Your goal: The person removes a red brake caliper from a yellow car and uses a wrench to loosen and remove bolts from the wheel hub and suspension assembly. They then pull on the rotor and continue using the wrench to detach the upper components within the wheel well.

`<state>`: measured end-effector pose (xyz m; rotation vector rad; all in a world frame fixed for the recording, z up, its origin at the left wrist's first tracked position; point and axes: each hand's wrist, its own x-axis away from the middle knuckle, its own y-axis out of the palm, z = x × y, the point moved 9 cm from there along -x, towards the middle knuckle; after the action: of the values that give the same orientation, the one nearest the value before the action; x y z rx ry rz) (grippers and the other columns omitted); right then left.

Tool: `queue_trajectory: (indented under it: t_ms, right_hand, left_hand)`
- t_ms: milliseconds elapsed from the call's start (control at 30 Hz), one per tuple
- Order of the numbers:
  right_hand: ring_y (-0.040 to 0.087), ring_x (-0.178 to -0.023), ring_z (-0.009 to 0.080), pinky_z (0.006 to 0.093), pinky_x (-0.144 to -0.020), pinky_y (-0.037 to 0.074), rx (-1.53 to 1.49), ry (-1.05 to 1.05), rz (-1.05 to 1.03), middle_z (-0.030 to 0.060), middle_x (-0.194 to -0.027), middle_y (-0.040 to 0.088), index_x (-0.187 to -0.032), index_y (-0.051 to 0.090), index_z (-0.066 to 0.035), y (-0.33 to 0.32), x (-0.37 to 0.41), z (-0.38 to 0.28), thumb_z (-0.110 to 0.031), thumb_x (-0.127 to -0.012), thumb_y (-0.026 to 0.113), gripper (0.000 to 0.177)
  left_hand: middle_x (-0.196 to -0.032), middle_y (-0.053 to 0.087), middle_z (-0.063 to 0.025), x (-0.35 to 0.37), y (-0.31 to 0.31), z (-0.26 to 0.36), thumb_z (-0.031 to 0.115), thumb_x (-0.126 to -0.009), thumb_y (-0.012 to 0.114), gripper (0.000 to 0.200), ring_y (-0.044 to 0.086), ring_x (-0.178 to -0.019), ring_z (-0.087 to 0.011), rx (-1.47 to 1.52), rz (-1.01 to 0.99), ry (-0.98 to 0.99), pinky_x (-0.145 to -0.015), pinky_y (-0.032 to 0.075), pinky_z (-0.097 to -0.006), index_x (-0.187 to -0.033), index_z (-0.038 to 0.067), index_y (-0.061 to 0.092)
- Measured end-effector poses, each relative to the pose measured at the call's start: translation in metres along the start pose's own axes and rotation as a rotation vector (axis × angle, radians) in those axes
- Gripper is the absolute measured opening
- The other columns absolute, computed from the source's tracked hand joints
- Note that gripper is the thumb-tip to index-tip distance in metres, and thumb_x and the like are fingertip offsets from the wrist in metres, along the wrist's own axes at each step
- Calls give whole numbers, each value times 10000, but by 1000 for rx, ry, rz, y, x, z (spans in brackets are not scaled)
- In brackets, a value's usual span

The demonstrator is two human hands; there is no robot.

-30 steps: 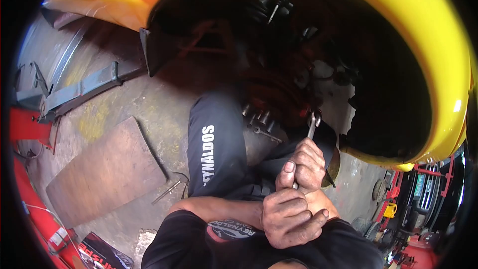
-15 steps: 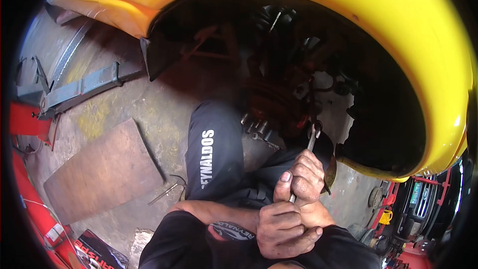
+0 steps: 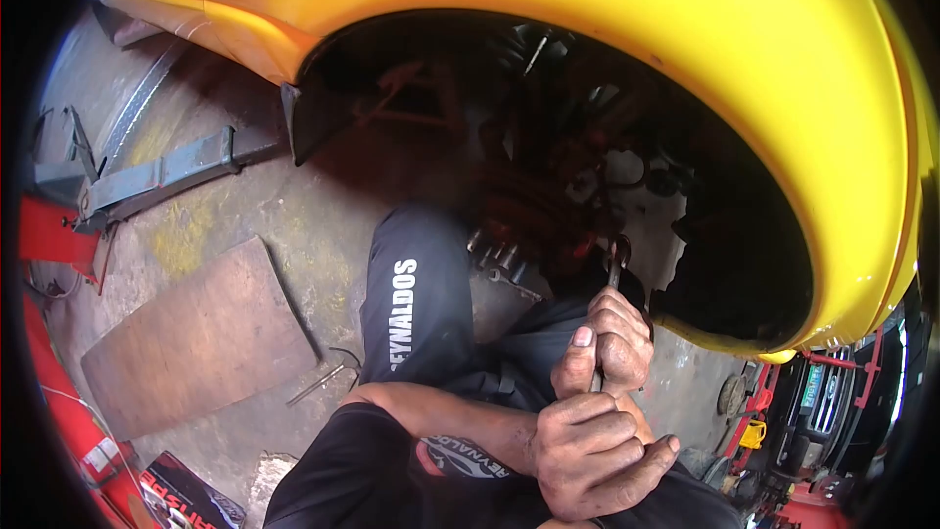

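A metal wrench (image 3: pixel 614 274) points up and away from me, its open-jaw head near the dark parts inside the wheel well. My right hand (image 3: pixel 612 345) is closed round its shaft, the thumb lying along the near side. Just below, my left hand (image 3: pixel 595 456) is wrapped round the lower part, which its fingers hide. A short stretch of shaft shows between the two fists. Left of the wrench head is a hub with several studs (image 3: pixel 501 257). Shadow keeps me from telling whether the jaws touch anything.
A yellow car fender (image 3: pixel 587 0) arches over the dark wheel well. To the left are a blue-grey metal beam (image 3: pixel 162 176), a brown flat board (image 3: pixel 201 338) and a thin metal rod (image 3: pixel 318 384) on the floor. Another vehicle (image 3: pixel 818 407) stands at the right.
Both hands have shifted slightly right in view, still gripping the wrench. The lower hand also sits nearer the right edge of my shirt. The fender appears lower from a small camera movement.
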<state>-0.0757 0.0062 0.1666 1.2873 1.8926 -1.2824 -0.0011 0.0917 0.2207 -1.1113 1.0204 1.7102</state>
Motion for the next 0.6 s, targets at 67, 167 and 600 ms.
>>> queue_trajectory:
  t_ms: [67,167,600]
  right_hand:
    - [304,-392,146,277,-399,235,-4,-10,-2,32,-474,345,-529,277,-44,-1,-2,1,75,-724,476,303]
    - [275,-398,128,271,-404,242,-2,-15,8,28,-460,318,-545,251,-50,1,-6,1,36,-781,453,323]
    - [230,-397,99,262,-400,237,-34,20,92,4,-446,295,-542,244,-65,-13,-27,6,41,-782,456,337]
  left_hand:
    - [-546,490,-29,0,1,0,29,-737,632,96,452,-444,-129,-17,64,9,-389,328,-254,-807,-25,595]
    - [-541,484,-26,2,1,0,0,-711,637,81,446,-436,-126,-58,168,-14,-392,327,-247,-758,-17,573]
    - [-524,437,2,-23,9,3,15,-635,676,157,426,-439,-116,-54,101,32,-402,300,-241,-764,7,587]
